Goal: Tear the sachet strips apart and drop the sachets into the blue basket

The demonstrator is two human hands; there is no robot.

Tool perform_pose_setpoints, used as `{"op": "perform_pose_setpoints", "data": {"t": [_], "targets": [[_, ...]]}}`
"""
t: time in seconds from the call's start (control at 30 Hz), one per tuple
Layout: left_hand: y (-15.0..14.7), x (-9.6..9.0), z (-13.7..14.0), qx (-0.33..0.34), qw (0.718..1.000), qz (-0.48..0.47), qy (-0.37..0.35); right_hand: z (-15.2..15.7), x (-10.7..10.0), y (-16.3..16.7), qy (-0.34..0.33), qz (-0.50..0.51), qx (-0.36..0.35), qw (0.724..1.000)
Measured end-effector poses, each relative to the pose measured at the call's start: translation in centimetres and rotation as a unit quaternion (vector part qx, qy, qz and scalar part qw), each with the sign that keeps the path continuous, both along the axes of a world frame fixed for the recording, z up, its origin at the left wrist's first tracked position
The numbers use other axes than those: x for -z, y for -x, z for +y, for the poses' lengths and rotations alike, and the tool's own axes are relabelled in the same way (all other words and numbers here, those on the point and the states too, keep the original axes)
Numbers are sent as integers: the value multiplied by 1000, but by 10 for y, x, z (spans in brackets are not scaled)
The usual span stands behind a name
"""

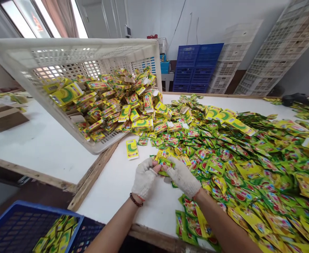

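Observation:
My left hand point(144, 178), in a white glove with bare fingertips, pinches the left end of a small green-and-yellow packet point(166, 162). The other end of that packet is between the fingers of my right hand point(183, 178), gloved alike. Both hands are just above the white tabletop point(151, 211), at the near left edge of a big heap of green and yellow packets point(233, 175). A flat yellow box point(132, 149) lies on the table, left of and beyond my hands. Part of the held packet is hidden by my fingers.
A white plastic basket point(46, 105) lies tipped toward the heap, spilling small yellow boxes point(112, 102). Below the table's wooden edge, a blue crate point(20, 207) holds several packs. A brown carton point(7, 117) sits at left. Blue crates point(196, 66) and white crates point(275, 52) are stacked behind.

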State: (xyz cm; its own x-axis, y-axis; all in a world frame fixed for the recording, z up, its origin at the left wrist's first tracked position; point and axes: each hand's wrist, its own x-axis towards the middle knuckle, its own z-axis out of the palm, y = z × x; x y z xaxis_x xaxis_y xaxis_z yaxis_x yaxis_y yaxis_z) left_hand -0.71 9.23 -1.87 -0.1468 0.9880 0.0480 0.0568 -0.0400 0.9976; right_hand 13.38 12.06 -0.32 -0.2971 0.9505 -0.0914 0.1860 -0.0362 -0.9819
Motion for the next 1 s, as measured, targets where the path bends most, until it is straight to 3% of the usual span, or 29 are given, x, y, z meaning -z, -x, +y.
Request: {"op": "perform_pose_setpoints", "data": {"t": [0.07,0.1,0.2,0.27,0.3,0.37,0.43,0.57,0.63,0.7,0.8,1.0], "targets": [[18,-9,8,29,980,189,-54,-1,-6,0,58,25,11,998],[31,-13,16,34,950,299,-82,-1,-9,-1,75,27,26,997],[78,-20,45,30,802,584,-122,0,-19,-5,99,0,41,994],[106,-20,65,58,711,690,-121,1,-21,-6,94,-24,27,995],[116,-20,73,88,678,719,-125,2,-21,-6,91,-32,23,995],[127,-21,84,159,645,735,-135,3,-19,-7,84,-44,20,995],[127,-28,87,204,661,711,-121,5,-18,-8,80,-48,26,995],[119,-49,82,195,798,570,-16,5,-15,-11,75,-23,22,997],[117,-56,78,224,841,490,47,5,-12,-12,70,-22,13,997],[116,-57,73,239,841,468,126,6,-9,-11,60,-38,8,997],[111,-48,58,166,815,520,196,7,-6,-11,39,-82,4,996],[96,-26,11,34,751,635,179,7,-1,-9,11,-100,10,995]]}}
